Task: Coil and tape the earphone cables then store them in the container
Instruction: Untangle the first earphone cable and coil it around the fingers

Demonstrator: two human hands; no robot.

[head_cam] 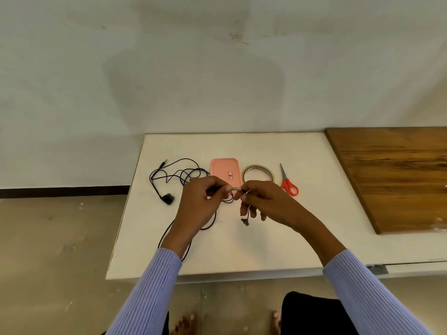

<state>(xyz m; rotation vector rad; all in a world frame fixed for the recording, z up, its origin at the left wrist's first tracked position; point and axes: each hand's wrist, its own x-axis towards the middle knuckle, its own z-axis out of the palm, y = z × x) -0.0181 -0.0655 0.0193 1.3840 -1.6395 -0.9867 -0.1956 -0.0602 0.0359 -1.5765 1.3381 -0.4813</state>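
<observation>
I held one thin black earphone cable [212, 223] up over the middle of the white counter [302, 238], both my hands raised just in front of the pink container. My left hand [200, 201] pinched the cable near its silver plug [236, 189], thumb and forefinger closed on it, and my right hand [263, 201] gripped the other side, its fingers curled round the strands. The plug lay roughly level between the two hands, its long axis running left to right, the tip toward my right hand. Below my right hand the earbud ends [245, 221] hung down, while the rest of the cable looped under my left wrist and trailed back toward the counter's near edge. The second black earphone set [176, 177] lay loose and uncoiled on the counter to the far left, its jack [165, 162] pointing away from me and up toward the wall, its two buds [168, 199] together at the near end. The flat pink rectangular plastic container [223, 170] lay behind my hands, long axis pointing away from me, a small label on it. Just to its right sat the roll of clear tape [257, 171], lying flat, and beyond that the red-handled scissors [287, 182], blades pointing away from me. A brown wooden board [391, 175] covered the counter's right end.
</observation>
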